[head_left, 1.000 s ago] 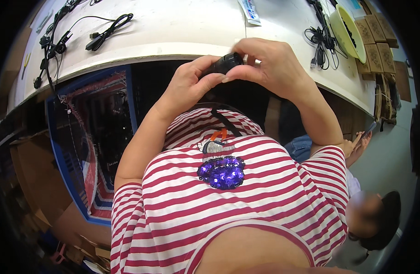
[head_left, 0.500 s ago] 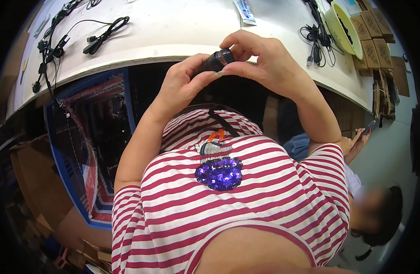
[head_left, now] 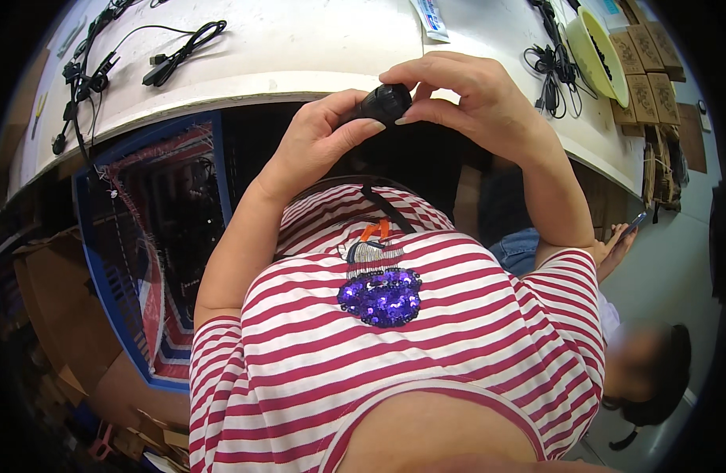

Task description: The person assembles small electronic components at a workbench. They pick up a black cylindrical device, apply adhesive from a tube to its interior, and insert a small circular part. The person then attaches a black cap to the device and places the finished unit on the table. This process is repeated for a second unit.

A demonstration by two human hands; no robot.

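Just beyond the table's near edge, toward my body, I hold a short black cylinder that looks like a flashlight (head_left: 386, 103). My left hand (head_left: 319, 135) is closed round its body, thumb along the near side. The rest of the body is hidden in that palm. At the wider, ribbed end, my right hand (head_left: 475, 96) pinches with thumb and forefinger, its other fingers loosely curled. The face of that end looks dark and its details cannot be made out.
On the white table (head_left: 300, 51) lie a bundled black cable (head_left: 185, 55), another cable bundle (head_left: 554, 67), a tube (head_left: 431, 19) and a yellow-green basin (head_left: 595, 55) beside small brown boxes (head_left: 645, 47). A blue-framed bin (head_left: 102, 268) stands lower left. Another person holding a phone (head_left: 636, 224) is at right.
The flashlight's ribbed end has turned, so a lighter patch on it no longer shows. My right thumb and fingers have shifted on that end. My left hand keeps its hold.
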